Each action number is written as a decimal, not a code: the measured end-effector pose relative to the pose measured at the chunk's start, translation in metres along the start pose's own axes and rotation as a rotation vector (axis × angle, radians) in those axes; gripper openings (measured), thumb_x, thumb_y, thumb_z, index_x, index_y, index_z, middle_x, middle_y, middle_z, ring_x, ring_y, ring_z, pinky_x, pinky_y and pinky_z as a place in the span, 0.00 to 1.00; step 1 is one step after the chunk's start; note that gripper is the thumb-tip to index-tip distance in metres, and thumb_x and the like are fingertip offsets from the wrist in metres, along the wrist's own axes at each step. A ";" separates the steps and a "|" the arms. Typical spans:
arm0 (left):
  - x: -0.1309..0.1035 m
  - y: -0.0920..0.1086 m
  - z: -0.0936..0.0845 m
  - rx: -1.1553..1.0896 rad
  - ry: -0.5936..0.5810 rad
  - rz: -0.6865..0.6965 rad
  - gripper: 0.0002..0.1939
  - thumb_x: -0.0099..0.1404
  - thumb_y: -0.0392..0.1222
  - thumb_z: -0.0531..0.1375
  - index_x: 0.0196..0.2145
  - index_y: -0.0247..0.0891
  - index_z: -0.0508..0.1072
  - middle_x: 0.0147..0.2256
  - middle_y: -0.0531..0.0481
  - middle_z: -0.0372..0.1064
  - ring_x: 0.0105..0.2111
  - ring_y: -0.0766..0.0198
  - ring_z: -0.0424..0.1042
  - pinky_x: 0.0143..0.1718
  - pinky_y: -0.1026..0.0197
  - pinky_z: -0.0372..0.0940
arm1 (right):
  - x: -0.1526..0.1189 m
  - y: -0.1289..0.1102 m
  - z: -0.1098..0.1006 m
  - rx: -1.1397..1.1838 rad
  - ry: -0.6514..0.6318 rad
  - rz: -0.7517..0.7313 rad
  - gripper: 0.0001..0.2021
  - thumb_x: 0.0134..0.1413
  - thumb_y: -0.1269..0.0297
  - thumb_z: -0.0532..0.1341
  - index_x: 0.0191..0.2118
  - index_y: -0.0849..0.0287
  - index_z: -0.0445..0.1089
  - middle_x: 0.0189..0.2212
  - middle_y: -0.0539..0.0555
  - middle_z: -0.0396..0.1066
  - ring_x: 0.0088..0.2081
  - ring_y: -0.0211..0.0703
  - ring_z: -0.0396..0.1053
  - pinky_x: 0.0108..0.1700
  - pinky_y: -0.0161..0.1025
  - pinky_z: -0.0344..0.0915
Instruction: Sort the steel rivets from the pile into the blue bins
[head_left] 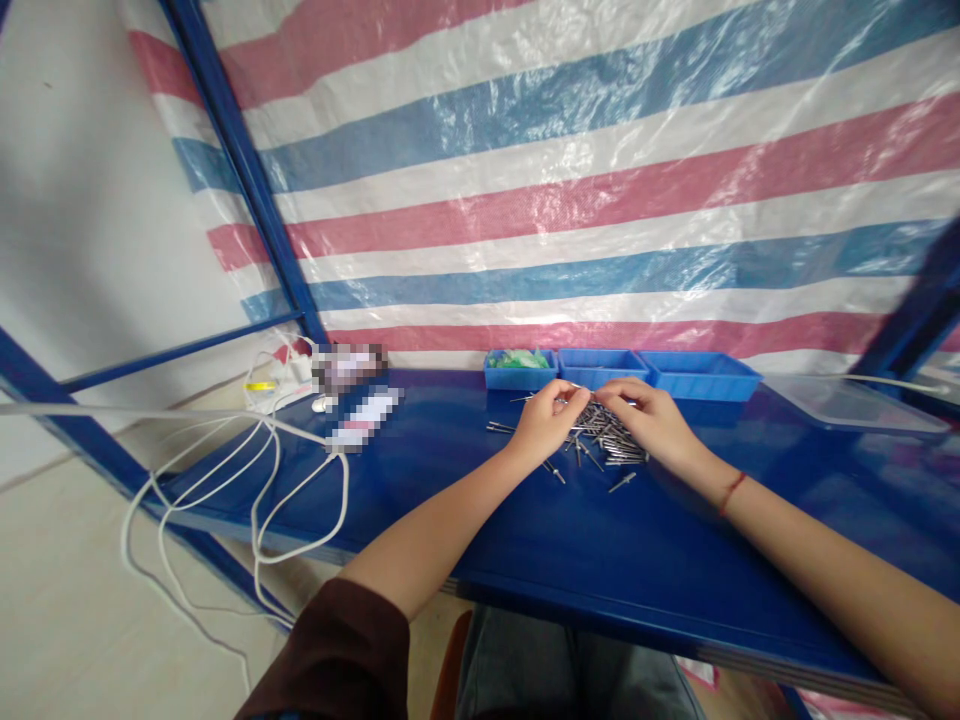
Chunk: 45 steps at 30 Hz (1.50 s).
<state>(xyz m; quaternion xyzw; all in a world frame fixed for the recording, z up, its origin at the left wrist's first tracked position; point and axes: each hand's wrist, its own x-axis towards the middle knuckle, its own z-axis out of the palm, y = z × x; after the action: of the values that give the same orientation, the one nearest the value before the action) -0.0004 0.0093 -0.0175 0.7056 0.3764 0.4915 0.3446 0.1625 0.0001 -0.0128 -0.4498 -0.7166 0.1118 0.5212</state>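
- Head view: the blue desk [450,520] carries a loose pile of metal rivets [611,438], nearer its back edge than its front edge, in front of the middle tray [602,374]
- The left hand [546,412] is over the pile's left side, with thumb and forefinger curled close together; whether a rivet is pinched between them is too small to tell
- The right hand [643,408] is over the pile's right side, its fingers bent inward and partly closed, the tips close to those of the left hand; I cannot tell what, if anything, it grips
- A few rivets lie apart from the heap, some towards the left edge of the desk and one towards the front edge
- Along the back edge stand three blue trays side by side: the left tray [520,377] with green material [520,358] in it, the middle one, and the wider right tray [703,380]
- A clear plastic sheet or lid [855,402] lies near the back right corner
- Near the back left corner are two blurred items [365,418]; white cables [341,500] loop over the left part of the front edge
- Behind the back edge hangs a striped sheet [525,220] in red, white and blue
- A thin red band [733,493] circles the right wrist
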 end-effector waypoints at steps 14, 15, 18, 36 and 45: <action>-0.015 0.005 -0.008 0.834 -0.367 0.169 0.13 0.61 0.54 0.56 0.38 0.48 0.76 0.46 0.53 0.69 0.49 0.53 0.64 0.49 0.46 0.59 | 0.059 0.065 -0.006 -0.799 0.148 0.148 0.20 0.54 0.56 0.53 0.37 0.65 0.76 0.36 0.69 0.70 0.46 0.63 0.64 0.45 0.54 0.57; -0.015 0.005 -0.008 0.851 -0.364 0.167 0.12 0.62 0.51 0.56 0.37 0.47 0.76 0.46 0.53 0.69 0.48 0.54 0.64 0.48 0.47 0.60 | 0.056 0.064 -0.006 -0.804 0.137 0.123 0.20 0.55 0.54 0.52 0.37 0.64 0.76 0.36 0.69 0.70 0.46 0.63 0.63 0.45 0.54 0.57; -0.013 0.004 -0.009 0.890 -0.355 0.174 0.12 0.64 0.49 0.54 0.37 0.46 0.76 0.45 0.52 0.70 0.47 0.55 0.64 0.47 0.48 0.60 | 0.042 0.057 -0.011 -0.795 0.096 0.002 0.19 0.55 0.55 0.52 0.36 0.61 0.76 0.37 0.66 0.70 0.46 0.60 0.64 0.47 0.54 0.56; -0.004 0.001 -0.019 0.855 -0.427 0.324 0.12 0.66 0.45 0.52 0.37 0.40 0.73 0.44 0.48 0.69 0.47 0.57 0.66 0.48 0.55 0.60 | 0.002 0.026 -0.011 -0.315 -0.133 -0.022 0.12 0.51 0.59 0.55 0.28 0.57 0.73 0.33 0.56 0.76 0.39 0.50 0.71 0.46 0.46 0.64; 0.003 -0.004 -0.009 0.216 -0.194 0.033 0.11 0.68 0.42 0.48 0.37 0.35 0.67 0.34 0.49 0.73 0.36 0.65 0.72 0.42 0.62 0.64 | -0.007 -0.022 -0.001 0.163 -0.207 0.087 0.21 0.53 0.46 0.55 0.37 0.59 0.73 0.31 0.54 0.75 0.30 0.42 0.70 0.35 0.39 0.67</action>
<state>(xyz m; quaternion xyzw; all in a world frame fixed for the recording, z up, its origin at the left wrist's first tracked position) -0.0094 0.0148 -0.0167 0.7889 0.3804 0.3833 0.2934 0.1525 -0.0183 -0.0032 -0.4229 -0.7349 0.2379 0.4738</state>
